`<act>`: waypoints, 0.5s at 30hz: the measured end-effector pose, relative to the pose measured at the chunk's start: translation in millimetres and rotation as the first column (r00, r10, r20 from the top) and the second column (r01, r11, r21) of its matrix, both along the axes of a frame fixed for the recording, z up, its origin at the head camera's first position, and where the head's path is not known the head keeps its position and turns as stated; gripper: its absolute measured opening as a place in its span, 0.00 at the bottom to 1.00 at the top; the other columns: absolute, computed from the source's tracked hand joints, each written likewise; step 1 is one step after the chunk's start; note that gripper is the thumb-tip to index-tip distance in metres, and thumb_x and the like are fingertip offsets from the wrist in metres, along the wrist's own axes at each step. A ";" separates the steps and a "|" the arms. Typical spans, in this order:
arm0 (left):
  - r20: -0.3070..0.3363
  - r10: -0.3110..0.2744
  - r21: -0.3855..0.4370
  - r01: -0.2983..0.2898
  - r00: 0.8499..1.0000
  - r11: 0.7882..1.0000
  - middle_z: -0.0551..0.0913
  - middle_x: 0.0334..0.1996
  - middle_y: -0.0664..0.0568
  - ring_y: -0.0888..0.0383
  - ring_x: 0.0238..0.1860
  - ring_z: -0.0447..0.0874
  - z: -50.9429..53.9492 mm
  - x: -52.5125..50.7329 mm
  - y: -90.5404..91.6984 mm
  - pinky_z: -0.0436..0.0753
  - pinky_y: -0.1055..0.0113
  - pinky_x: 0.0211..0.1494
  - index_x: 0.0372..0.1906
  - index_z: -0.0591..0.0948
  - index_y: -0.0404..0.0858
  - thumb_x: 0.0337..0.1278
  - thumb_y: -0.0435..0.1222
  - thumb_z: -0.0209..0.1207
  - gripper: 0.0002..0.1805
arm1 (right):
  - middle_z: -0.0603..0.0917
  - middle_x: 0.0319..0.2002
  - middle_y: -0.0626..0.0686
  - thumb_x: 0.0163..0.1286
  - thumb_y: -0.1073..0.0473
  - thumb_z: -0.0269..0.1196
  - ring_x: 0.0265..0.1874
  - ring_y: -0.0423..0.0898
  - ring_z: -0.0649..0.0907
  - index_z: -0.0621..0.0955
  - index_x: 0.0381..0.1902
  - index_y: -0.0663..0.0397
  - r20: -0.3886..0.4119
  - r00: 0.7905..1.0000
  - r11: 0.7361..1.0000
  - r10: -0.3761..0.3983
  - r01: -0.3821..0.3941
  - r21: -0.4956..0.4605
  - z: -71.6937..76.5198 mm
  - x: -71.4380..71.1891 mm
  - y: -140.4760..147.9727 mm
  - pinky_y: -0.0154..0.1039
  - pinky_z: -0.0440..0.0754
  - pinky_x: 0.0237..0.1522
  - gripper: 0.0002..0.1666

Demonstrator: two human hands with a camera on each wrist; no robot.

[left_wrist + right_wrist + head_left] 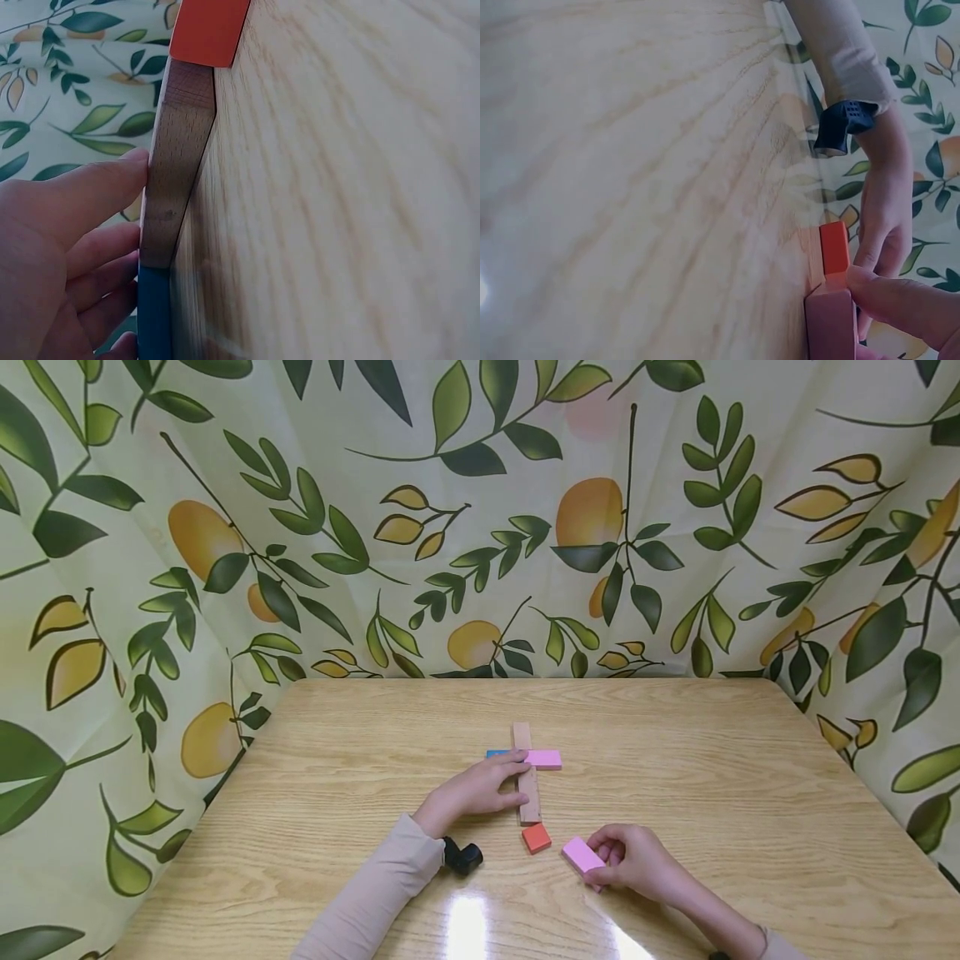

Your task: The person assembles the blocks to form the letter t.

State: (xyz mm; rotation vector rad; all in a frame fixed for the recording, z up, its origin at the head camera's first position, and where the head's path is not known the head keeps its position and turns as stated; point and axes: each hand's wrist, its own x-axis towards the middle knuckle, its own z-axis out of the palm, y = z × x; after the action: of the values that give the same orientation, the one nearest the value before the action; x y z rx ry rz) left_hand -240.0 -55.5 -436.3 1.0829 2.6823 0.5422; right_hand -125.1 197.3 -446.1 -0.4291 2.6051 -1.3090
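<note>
Wooden blocks lie on the table as a cross. A plain wood block (521,735) points away at the top and another plain wood block (529,802) runs toward the near side. On the cross's left a blue block (495,753) shows partly, and a pink block (546,760) forms its right arm. My left hand (480,787) rests over the middle, its extended fingers and thumb touching the blocks. A small red block (536,838) sits tilted at the cross's near end. Between thumb and fingers, my right hand (637,864) pinches a second pink block (582,855), right of the red one.
The wood-grain table (360,735) extends on all sides of the blocks. A leaf-and-fruit patterned curtain (480,552) hangs behind it and at both sides. A black wrist camera (462,857) sits under the left sleeve cuff, close to the tabletop.
</note>
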 end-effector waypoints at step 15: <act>-0.003 0.000 -0.006 0.000 1.000 1.000 0.63 0.74 0.45 0.49 0.76 0.60 0.0 0.5 -0.1 0.63 0.57 0.78 0.67 0.70 0.36 0.65 0.46 0.57 0.31 | 0.81 0.26 0.49 0.47 0.61 0.76 0.23 0.29 0.71 0.84 0.37 0.64 -0.022 0.999 0.999 0.025 -0.024 0.035 1.3 -1.7 1.6 0.25 0.72 0.24 0.19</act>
State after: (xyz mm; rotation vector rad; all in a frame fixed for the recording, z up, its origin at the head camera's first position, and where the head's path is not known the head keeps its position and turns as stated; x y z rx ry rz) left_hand -239.5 -55.6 -436.3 1.0832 2.6850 0.5326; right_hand -126.9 198.9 -444.8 -0.4711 2.6277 -1.2568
